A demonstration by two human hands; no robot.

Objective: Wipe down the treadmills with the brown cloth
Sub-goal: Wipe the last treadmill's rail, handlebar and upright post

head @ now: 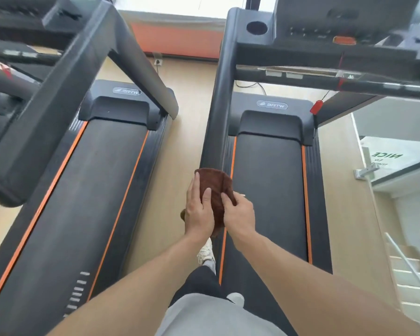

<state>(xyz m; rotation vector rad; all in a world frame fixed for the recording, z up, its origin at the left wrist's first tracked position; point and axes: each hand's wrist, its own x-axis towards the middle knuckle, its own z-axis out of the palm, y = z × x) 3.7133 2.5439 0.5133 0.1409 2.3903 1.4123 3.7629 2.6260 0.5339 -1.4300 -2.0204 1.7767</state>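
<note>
A folded brown cloth [214, 183] is held in front of me between both hands, over the left side rail of the right treadmill [269, 180]. My left hand [199, 212] holds the cloth, thumb laid on top and fingers along its left edge. My right hand [239, 214] pinches its right edge, fingers curled round the fabric. The cloth's lower end hangs hidden behind my hands. A second black treadmill [102, 190] with orange stripes stands to the left.
The right treadmill's upright post [222, 98] and console [325, 27] rise ahead. A strip of wooden floor [180, 151] runs between the machines. A glass partition [398, 146] and stairs [412, 275] lie to the right. My feet stand near the right treadmill's left edge.
</note>
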